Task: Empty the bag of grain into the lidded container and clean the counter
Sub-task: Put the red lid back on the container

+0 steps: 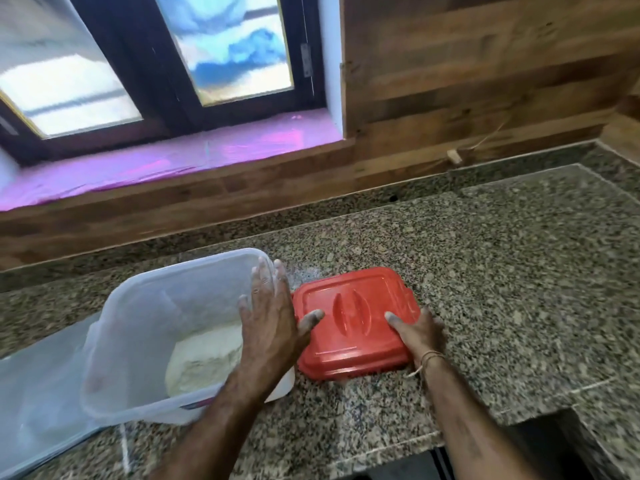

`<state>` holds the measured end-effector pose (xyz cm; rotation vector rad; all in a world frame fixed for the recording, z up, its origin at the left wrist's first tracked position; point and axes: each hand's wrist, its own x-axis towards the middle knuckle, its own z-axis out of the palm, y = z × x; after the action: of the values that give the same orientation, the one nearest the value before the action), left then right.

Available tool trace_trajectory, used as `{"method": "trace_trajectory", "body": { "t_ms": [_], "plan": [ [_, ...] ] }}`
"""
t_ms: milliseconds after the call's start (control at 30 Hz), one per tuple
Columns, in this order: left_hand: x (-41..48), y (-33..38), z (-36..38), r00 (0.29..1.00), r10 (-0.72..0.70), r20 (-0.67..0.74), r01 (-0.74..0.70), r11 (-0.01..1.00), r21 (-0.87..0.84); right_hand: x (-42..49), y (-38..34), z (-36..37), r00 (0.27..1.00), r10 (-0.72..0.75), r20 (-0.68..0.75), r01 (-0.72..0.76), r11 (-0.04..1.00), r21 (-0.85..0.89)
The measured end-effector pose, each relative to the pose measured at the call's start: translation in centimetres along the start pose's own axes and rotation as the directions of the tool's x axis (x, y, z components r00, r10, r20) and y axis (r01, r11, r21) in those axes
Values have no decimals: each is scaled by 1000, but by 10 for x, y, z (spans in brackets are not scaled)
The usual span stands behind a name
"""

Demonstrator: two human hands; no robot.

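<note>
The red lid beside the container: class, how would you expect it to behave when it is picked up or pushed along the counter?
The red lid looks like thin moulded plastic, so probably light and slightly flexible. It lies flat on the smooth granite counter, so it would likely slide, not tip. The right hand and left hand look dusty, so grip may slip.

Setting: domestic kitchen. Evidence: speckled brown-grey polished granite counter (485, 271) with a raised granite lip at the back; horizontal wooden plank wall cladding (467, 74) behind it; dark-framed window with frosted glass panes (239, 46) set above the counter; window sill covered in shiny pink plastic sheet (173, 161). On the counter: translucent rectangular plastic storage container (145, 327) holding pale grain, and beside it a red rectangular plastic lid (356, 327).
</note>
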<state>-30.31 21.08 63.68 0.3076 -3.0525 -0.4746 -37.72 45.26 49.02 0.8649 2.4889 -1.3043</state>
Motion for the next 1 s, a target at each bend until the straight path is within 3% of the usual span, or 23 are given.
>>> {"method": "trace_trajectory", "body": {
  "t_ms": [100,367,467,567,667,800,900,1000],
  "plan": [
    [4,4,0,999,-35,1,35,999,1,4,7,-4,995,17,94,-49,935,352],
    [5,3,-2,997,-47,66,51,996,-67,-3,-11,-67,982,-41,184,-116,639,760],
    [6,2,-20,992,-38,119,76,939,-335,-18,-39,-90,969,-115,220,-123,546,829],
    [4,0,-55,993,-92,71,116,711,-694,-44,-78,-92,938,-255,236,-65,539,840],
    [4,-22,-86,979,-196,-53,65,550,-832,-83,-116,-72,880,-388,274,-12,559,829],
    [-14,-98,-106,900,-402,-169,92,553,-828,-141,-147,-27,824,-485,293,129,664,736],
    [-40,-151,-109,845,-518,-133,181,511,-840,-172,-154,10,801,-554,225,391,770,504],
    [-57,-185,-106,811,-574,-113,260,527,-809,-189,-151,46,764,-619,182,565,778,275]
  ]
}}
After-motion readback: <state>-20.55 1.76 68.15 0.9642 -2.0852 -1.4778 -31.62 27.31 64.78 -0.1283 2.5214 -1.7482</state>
